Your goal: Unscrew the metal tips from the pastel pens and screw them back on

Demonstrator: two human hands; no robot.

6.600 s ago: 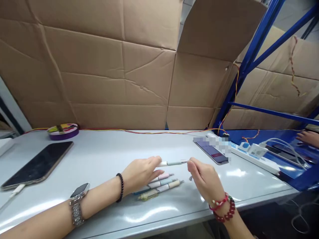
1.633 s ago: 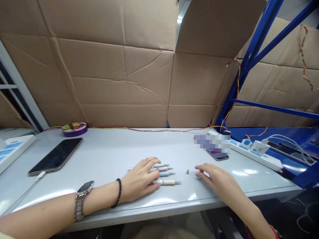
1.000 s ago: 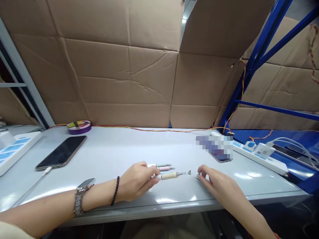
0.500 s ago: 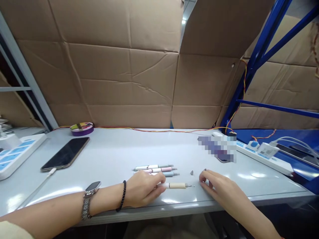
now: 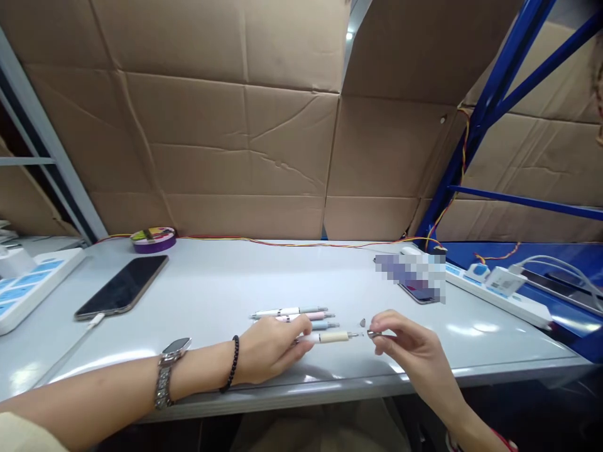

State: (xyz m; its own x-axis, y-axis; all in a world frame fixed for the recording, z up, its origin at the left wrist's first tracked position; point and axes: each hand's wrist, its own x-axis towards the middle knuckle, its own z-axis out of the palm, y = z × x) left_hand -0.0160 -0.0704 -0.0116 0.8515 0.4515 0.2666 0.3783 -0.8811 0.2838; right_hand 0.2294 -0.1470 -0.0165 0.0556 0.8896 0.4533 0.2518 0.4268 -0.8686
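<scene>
My left hand [image 5: 276, 348] pinches a cream-gripped pen [image 5: 332, 338] by its white barrel, and the bare metal end points right. Between thumb and fingers, my right hand [image 5: 409, 345] holds a small metal pen tip [image 5: 374, 334], just right of the pen's end and apart from it. A second small grey metal piece [image 5: 362, 322] lies on the table a little behind. Beyond my left hand several more pens lie side by side: a pale green one [image 5: 289, 312], a pink one [image 5: 320, 316] and a blue one [image 5: 325, 325], partly covered by my fingers.
The white table [image 5: 226, 276] backs onto cardboard [image 5: 235, 144]. At left are a phone [image 5: 125, 285] on a cable, a power strip [image 5: 42, 282] and a tape roll [image 5: 153, 240]. At right, another phone [image 5: 419, 292], partly blurred out, lies near a second power strip [image 5: 499, 295].
My right hand has risen slightly and turned, bringing the metal tip into view near the pen's end. The cream-gripped pen has shifted a little up and left with my left hand.
</scene>
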